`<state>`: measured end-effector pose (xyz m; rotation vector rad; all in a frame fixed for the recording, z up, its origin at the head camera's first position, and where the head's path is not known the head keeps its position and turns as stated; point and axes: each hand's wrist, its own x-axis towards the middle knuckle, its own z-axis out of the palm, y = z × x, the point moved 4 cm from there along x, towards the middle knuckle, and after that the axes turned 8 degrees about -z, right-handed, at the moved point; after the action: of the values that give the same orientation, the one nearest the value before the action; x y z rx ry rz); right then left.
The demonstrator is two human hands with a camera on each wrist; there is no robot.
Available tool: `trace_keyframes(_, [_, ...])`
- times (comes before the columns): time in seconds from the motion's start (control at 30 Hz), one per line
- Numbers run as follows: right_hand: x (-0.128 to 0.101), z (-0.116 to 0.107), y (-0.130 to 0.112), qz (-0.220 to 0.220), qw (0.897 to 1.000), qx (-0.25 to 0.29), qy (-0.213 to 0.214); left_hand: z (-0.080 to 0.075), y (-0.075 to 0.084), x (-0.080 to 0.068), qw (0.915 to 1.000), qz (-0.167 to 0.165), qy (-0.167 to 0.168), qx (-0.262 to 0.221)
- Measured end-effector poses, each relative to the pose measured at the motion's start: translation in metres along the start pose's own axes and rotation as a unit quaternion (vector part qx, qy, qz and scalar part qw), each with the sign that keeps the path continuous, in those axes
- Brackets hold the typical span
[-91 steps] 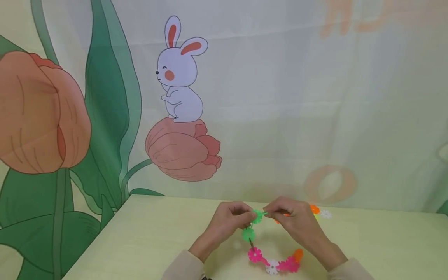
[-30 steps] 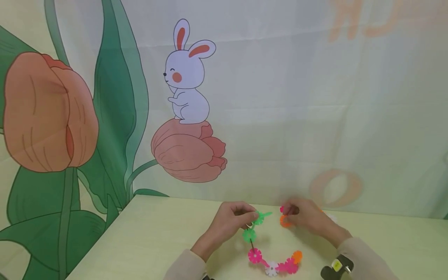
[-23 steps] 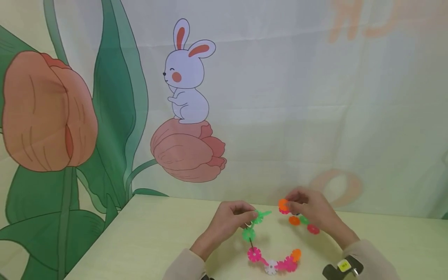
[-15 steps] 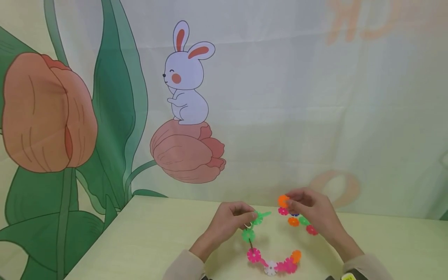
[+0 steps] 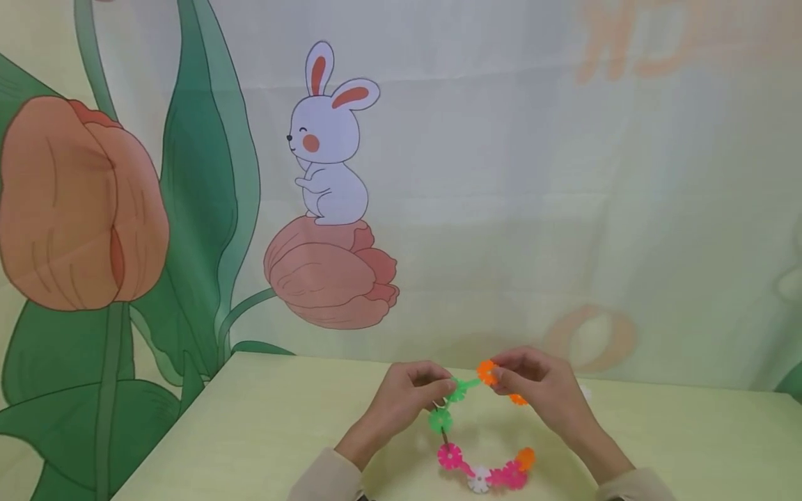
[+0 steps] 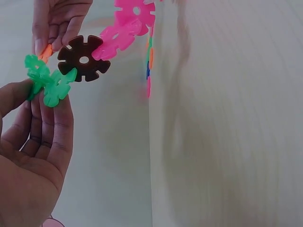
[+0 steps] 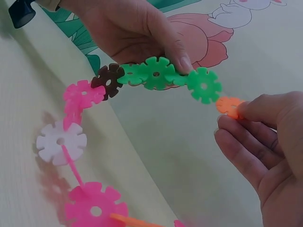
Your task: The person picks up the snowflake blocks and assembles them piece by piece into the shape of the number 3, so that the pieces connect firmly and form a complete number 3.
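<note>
Left hand (image 5: 407, 393): pinches green pieces (image 5: 458, 392) near one end of the chain (image 5: 456, 452), likely to keep it still.
Right hand (image 5: 545, 386): pinches an orange disc (image 5: 485, 371) by one side, maybe to leave slots free.
Chain: curves round over the table (image 5: 282, 417).

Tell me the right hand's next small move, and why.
The right hand should probably press the orange slotted disc firmly into the end green disc, slot to slot. The right wrist view shows their edges meeting, but a full interlock can't be made out, and the left hand is pinching the adjoining green section, which should steady it.
</note>
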<state>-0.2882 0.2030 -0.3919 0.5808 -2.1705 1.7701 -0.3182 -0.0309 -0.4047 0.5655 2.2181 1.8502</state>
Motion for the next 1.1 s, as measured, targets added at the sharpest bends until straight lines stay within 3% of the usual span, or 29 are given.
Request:
trace_keyframes(0.53, [-0.0047,0.002,0.0003,0.01,1.0,0.009,-0.007,-0.0006,-0.0028,-0.0015,1.0,0.003,0.004,-0.003])
trace_keyframes(1.1, [-0.0022,0.0083,0.002,-0.019,0.999,0.037,-0.025,-0.0007,0.0009,-0.0001,0.9997,0.018,0.012,0.01])
